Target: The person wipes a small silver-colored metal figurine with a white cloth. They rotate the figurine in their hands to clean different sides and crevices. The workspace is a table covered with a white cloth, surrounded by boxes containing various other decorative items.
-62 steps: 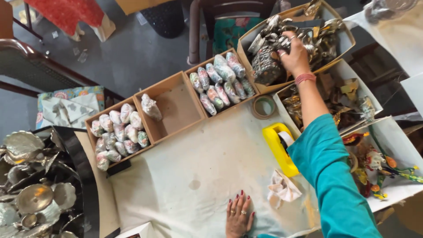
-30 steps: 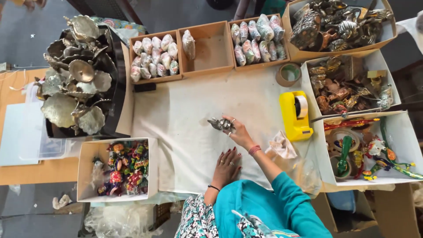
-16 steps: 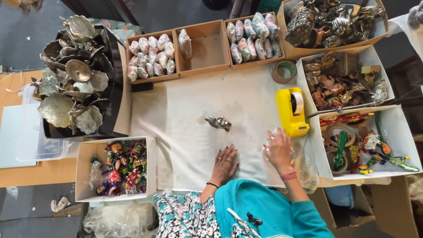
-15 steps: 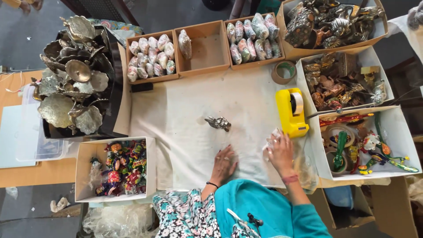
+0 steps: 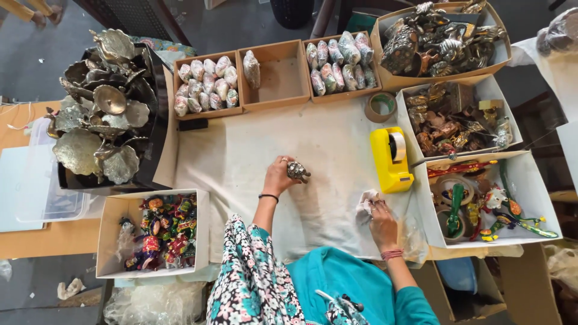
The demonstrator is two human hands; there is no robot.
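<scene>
Metal figurine (image 5: 297, 171) at left hand (image 5: 279, 176) fingertips

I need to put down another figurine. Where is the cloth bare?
Bare: the white cloth between the wooden trays and the left hand. Crowded: the right side, by the yellow tape dispenser and right hand.

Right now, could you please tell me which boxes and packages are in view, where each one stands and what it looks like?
Three brown cardboard trays along the far edge: the outer two hold wrapped bundles, the middle one a single bundle.
Brown carton, far right: dark metal figurines.
Two white boxes, right side: metal pieces and colourful figures.
White box, near left: colourful figures.
Left hand holds a small metal figurine.
</scene>
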